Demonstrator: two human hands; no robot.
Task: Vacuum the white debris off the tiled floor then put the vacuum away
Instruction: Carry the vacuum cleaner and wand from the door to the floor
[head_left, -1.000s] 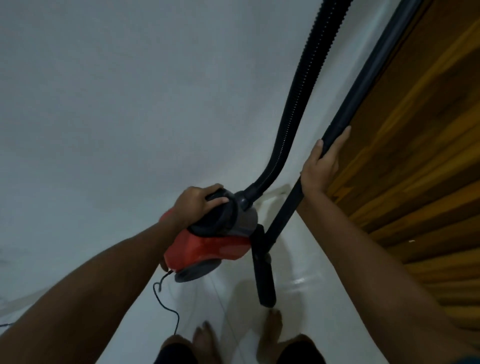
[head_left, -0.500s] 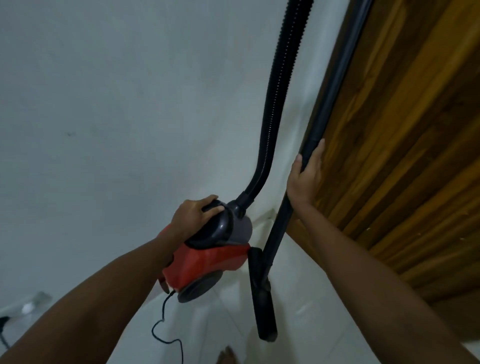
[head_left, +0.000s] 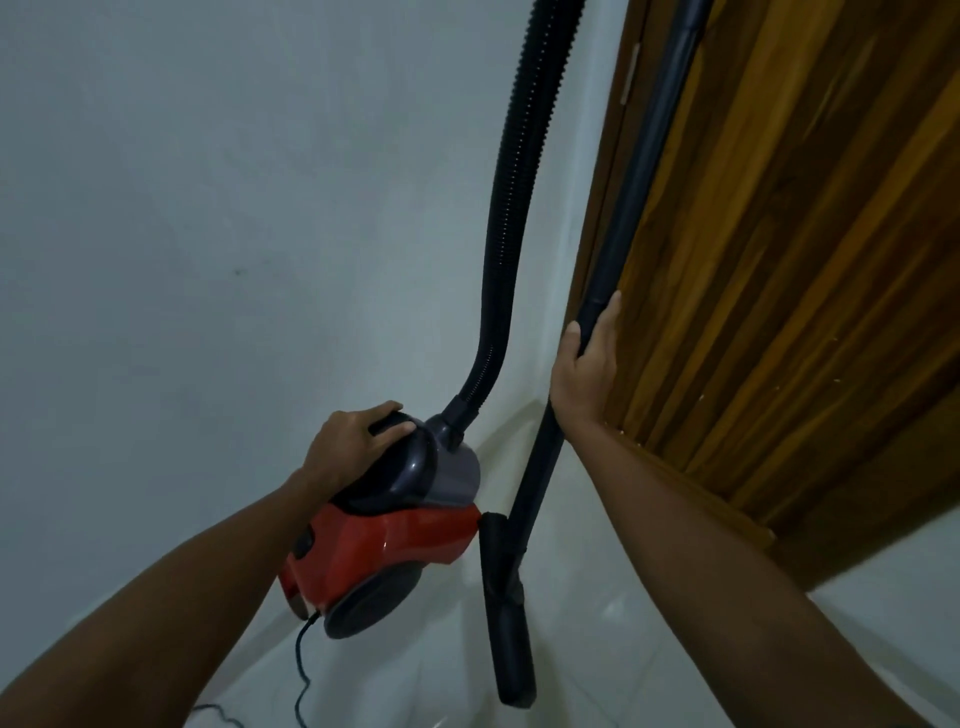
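Note:
The red and grey vacuum body (head_left: 395, 540) is low in the corner between wall and door, tipped on its side. My left hand (head_left: 349, 441) grips its black top handle. A black ribbed hose (head_left: 519, 176) rises from the body out of the top of the view. My right hand (head_left: 584, 364) holds the dark rigid wand (head_left: 631, 197), which stands nearly upright against the door edge. The black floor nozzle (head_left: 506, 613) at the wand's foot rests on the white tiled floor (head_left: 623, 639). No white debris shows on the visible tiles.
A plain white wall (head_left: 208, 208) fills the left. A wooden door (head_left: 779, 260) stands on the right, close behind the wand. The black power cord (head_left: 301, 670) trails from the vacuum body across the tiles toward me.
The wand has swung more upright, closer to the door edge, and the vacuum body has stayed in the corner. My feet have dropped out of view. Both hands keep their holds.

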